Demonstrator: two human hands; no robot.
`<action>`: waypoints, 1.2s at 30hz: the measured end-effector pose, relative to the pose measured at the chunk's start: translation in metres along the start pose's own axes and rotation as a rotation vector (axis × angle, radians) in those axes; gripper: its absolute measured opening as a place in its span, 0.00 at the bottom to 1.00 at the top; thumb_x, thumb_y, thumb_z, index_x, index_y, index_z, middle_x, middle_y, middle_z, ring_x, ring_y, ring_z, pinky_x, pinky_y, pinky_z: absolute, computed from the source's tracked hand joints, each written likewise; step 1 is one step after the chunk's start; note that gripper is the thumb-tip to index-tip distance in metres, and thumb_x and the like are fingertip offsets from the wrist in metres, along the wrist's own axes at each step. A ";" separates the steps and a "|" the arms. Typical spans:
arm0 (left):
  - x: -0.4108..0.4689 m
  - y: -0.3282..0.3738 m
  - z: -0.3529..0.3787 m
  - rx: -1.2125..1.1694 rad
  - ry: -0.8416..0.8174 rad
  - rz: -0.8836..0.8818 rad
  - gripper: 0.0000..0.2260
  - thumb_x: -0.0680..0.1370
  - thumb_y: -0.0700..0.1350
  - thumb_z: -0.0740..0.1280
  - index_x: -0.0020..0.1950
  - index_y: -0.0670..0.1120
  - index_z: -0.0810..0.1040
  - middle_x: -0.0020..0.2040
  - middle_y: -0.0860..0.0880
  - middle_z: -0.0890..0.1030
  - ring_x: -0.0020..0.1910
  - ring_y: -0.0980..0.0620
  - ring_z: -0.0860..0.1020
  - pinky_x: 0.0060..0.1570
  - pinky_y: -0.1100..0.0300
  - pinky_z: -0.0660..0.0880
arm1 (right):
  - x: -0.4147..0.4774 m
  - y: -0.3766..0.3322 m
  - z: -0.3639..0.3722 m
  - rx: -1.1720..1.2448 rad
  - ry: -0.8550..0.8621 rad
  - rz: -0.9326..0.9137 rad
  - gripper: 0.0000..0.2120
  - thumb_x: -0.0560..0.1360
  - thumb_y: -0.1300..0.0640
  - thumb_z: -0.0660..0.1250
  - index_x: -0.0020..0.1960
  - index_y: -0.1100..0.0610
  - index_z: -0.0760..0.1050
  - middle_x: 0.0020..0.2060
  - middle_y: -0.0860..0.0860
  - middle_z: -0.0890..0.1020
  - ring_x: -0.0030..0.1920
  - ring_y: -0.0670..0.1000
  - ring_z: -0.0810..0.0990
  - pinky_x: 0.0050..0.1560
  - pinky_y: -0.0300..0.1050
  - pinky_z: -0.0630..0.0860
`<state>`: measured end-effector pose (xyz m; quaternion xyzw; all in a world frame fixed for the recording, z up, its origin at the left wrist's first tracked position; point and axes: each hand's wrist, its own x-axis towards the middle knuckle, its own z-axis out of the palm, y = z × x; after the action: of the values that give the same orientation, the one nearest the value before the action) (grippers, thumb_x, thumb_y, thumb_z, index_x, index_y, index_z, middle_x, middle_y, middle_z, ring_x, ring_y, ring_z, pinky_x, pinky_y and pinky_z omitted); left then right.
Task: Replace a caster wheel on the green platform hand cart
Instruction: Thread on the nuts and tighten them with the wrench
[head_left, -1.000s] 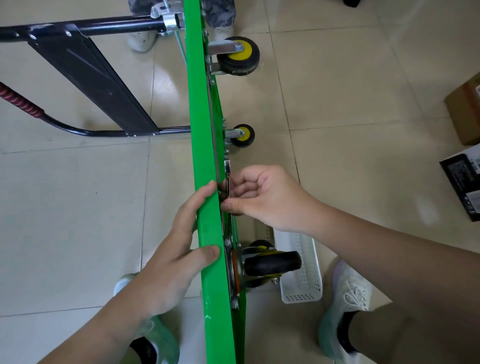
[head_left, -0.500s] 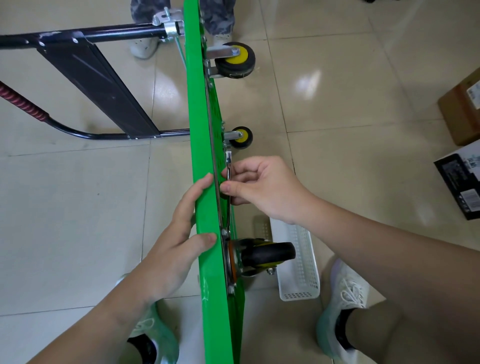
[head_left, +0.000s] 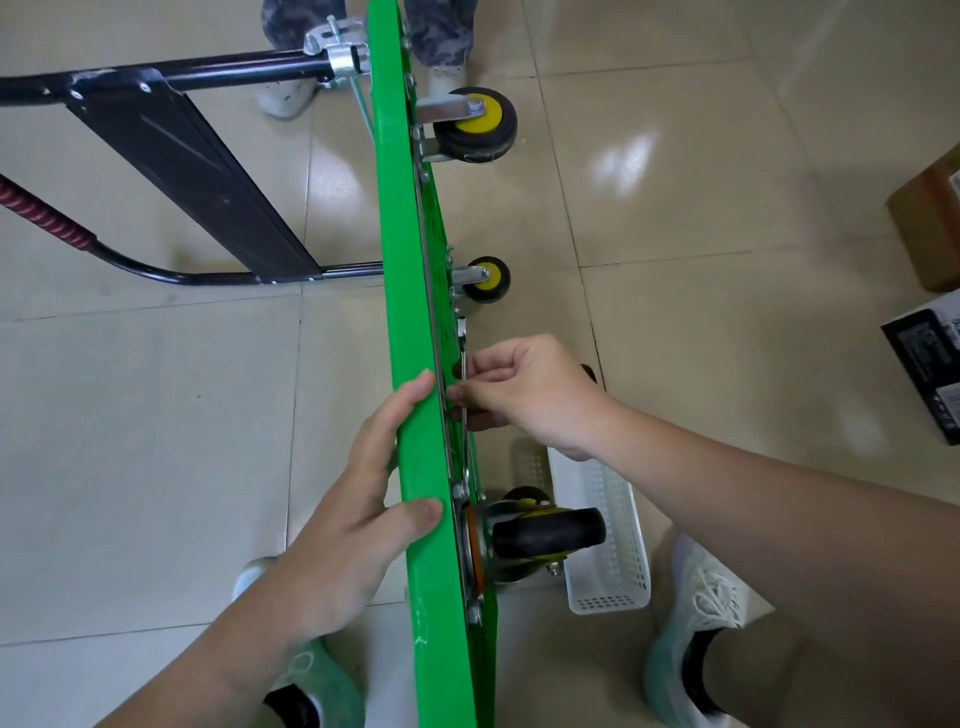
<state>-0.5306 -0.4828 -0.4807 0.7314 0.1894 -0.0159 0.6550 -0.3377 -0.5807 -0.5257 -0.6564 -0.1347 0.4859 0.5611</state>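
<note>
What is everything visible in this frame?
cart: 1, green, on edge, centre
handle: 1, black, left of cart
yellow-hub wheels: 2, black tyres, cart's far underside
caster: 1, black, cart's near underside
wrench: 1, silver, along underside
basket: 1, white, floor beside caster
brown box: 1, right edge
black box: 1, right edge
other person's shoes: 2, pale, top
own shoes: 2, pale green, bottom
left hand: grips cart's edge
right hand: holds wrench
</note>
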 end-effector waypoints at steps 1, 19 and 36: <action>0.000 0.000 -0.001 0.003 -0.001 0.003 0.37 0.69 0.52 0.67 0.75 0.74 0.61 0.78 0.63 0.64 0.77 0.56 0.66 0.76 0.42 0.64 | 0.002 0.000 0.000 0.002 -0.003 0.013 0.15 0.73 0.63 0.75 0.58 0.66 0.81 0.47 0.60 0.86 0.47 0.58 0.86 0.53 0.55 0.83; 0.002 0.001 -0.005 -0.051 -0.035 -0.051 0.37 0.69 0.55 0.67 0.74 0.76 0.59 0.78 0.60 0.64 0.73 0.56 0.70 0.59 0.66 0.76 | 0.008 -0.033 -0.023 0.076 0.100 -0.048 0.04 0.76 0.66 0.70 0.50 0.61 0.81 0.42 0.54 0.87 0.44 0.55 0.87 0.51 0.49 0.84; 0.000 0.005 0.000 0.010 0.005 -0.048 0.37 0.69 0.53 0.66 0.75 0.74 0.59 0.78 0.63 0.63 0.77 0.57 0.65 0.76 0.44 0.63 | -0.015 -0.022 -0.013 -0.520 0.167 -0.130 0.07 0.81 0.52 0.64 0.50 0.54 0.77 0.40 0.52 0.85 0.41 0.53 0.86 0.53 0.58 0.81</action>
<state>-0.5293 -0.4833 -0.4756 0.7300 0.2082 -0.0309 0.6502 -0.3264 -0.5921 -0.5013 -0.8060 -0.2499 0.3422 0.4133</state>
